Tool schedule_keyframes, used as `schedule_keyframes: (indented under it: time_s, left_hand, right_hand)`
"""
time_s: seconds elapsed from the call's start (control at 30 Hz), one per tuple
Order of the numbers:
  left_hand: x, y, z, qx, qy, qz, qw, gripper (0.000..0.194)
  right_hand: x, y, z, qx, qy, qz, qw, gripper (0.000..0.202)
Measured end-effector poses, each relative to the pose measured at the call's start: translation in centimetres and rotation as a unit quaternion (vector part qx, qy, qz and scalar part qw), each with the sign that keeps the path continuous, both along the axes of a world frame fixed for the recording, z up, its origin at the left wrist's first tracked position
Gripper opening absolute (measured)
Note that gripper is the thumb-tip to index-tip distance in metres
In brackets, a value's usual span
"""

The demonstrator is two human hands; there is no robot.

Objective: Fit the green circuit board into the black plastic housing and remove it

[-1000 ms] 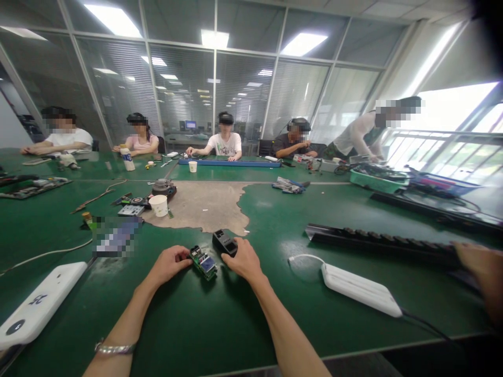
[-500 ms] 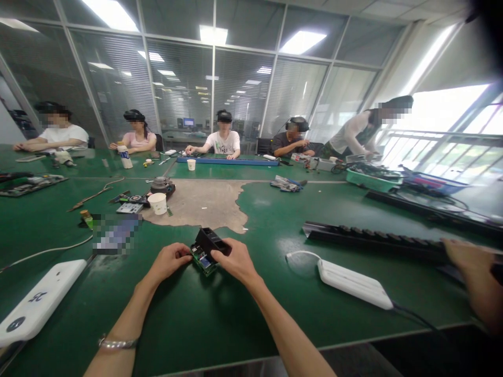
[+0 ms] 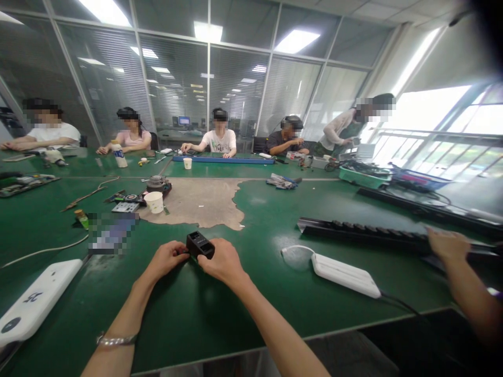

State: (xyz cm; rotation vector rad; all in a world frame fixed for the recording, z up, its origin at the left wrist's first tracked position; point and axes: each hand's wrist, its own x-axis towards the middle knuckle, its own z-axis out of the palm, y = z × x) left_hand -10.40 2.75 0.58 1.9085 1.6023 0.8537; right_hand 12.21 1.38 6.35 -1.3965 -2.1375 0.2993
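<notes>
A black plastic casing [image 3: 200,243] with rectangular openings is gripped by my right hand [image 3: 225,261], thumb on its near side and fingers behind. Beneath it lies a green circuit board [image 3: 194,258], mostly covered by the casing; only a sliver of green shows. My left hand [image 3: 168,259] is closed in a pinch at the board's left edge, its fingertips partly hidden. Both hands rest low over the green table [image 3: 176,324]. Whether the casing is seated on the board I cannot tell.
White power strips lie left [image 3: 43,298] and right [image 3: 346,275]. Beyond are a paper cup [image 3: 154,202], electronic parts and a worn tan patch [image 3: 200,204]. At right, another person's hand [image 3: 448,245] touches a long black rail [image 3: 365,233]. Several people sit or stand across the table.
My right hand has brought the casing down and left over the circuit board, hiding most of it. My left hand stays at the board's edge. The view has shifted slightly.
</notes>
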Motion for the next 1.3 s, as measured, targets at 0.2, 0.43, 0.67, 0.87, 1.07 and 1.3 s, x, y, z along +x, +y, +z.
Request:
schedule_keyframes:
  time_s: [0.2,0.43,0.67,0.87,1.07,1.3]
  left_hand:
    - [-0.1,0.0,0.3,-0.014,-0.037,0.011,0.999,0.035]
    - [1.0,-0.7,1.3,-0.035,-0.117,-0.010,0.992,0.049]
    - [2.7,-1.0,2.2,-0.072,-0.132,-0.098,0.984,0.042]
    - [2.6,-0.6,1.5,-0.093,-0.144,-0.091,0.981,0.047]
    - [2.4,-0.4,1.3,-0.093,-0.149,-0.101,0.979,0.047]
    - [2.4,-0.4,1.2,-0.105,-0.149,-0.078,0.980,0.049]
  right_hand:
    - [0.1,-0.7,-1.3,0.006,-0.032,-0.010,0.999,0.031]
    - [0.5,-1.8,-2.6,0.017,0.037,0.031,0.999,0.039]
    - [0.8,-5.1,-3.1,0.014,0.065,-0.027,0.997,0.031]
    - [0.1,-6.2,-3.7,0.027,0.109,-0.078,0.991,0.034]
    - [0.8,-5.8,-2.4,0.028,0.187,-0.054,0.981,0.030]
    - [4.2,-3.5,-1.4,0.046,0.222,-0.059,0.972,0.036]
